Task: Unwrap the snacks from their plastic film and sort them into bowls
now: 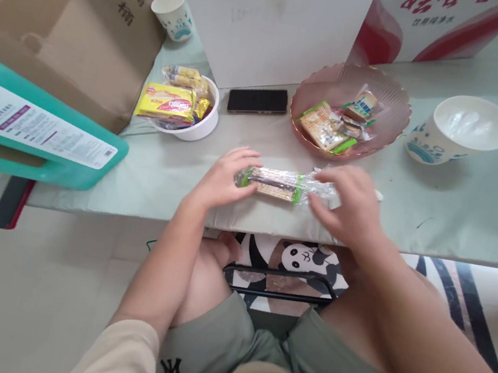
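Observation:
A pack of sandwich biscuits in see-through wrap with green ends lies near the front edge of the table. My left hand grips its left end between thumb and fingers. Close to the loose wrap at the right end, my right hand has thumb and fingers apart; whether the fingertips touch the wrap I cannot tell. Behind the hands, a pink glass bowl with a gold rim contains several wrapped biscuits. A white bowl at the left contains yellow snack packs.
A black phone lies between the bowls. Paper cups stand at the right and back left. A white box, a red-and-white carton and a cardboard box stand behind. A green container is at the left.

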A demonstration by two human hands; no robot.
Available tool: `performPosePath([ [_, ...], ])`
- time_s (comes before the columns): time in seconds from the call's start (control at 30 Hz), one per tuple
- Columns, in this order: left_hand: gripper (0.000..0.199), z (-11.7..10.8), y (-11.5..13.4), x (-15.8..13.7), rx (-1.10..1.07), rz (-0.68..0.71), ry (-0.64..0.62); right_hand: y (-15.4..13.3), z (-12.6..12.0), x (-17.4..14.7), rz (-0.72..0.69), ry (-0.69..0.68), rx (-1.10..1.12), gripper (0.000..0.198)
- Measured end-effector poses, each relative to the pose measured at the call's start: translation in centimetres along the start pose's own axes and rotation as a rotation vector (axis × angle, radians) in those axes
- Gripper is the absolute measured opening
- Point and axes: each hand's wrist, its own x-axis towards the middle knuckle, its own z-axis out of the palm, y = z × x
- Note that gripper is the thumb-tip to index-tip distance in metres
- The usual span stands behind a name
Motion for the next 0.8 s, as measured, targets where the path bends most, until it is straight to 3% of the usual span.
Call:
performPosePath([
  [0.07, 0.016, 0.5, -0.2, 0.4, -0.004, -0.036, 0.087, -0.2, 1.3, 0.2, -0.064, -0.084, -0.049, 0.021],
  [0.13, 0.017, 0.8, -0.5, 1.0, -0.034, -0.070, 0.201, 0.1, 2.2, 0.9, -0.016, -0.076, -0.100, 0.018],
  [0.27, 0.019, 0.6, -0.7, 2.4, -0.103, -0.106, 0.351, 0.5, 1.8, 3.4, 0.095, 0.121, -0.166, 0.026],
  [0.4, 0.024, 0.3, -0.1, 4.1, -0.198, -0.136, 0.435, -1.4, 0.6, 4.6, 0.132, 0.346, -0.205, 0.030],
  [0.47, 0.026, 0.3, 0.1, 4.9, -0.218, -0.129, 0.459, -2.9, 1.0, 4.1, 0.044, 0.291, -0.160, 0.030],
  [0.6, 0.027, 0.5, 0.6, 6.0, -0.265, -0.098, 0.450, -4.9, 3.4, 2.7, -0.161, -0.039, -0.010, 0.030],
  [0.8, 0.026, 0.5, 1.0, 6.2, -0.271, -0.110, 0.488, -4.5, 5.4, 2.4, -0.078, -0.123, -0.153, 0.036],
])
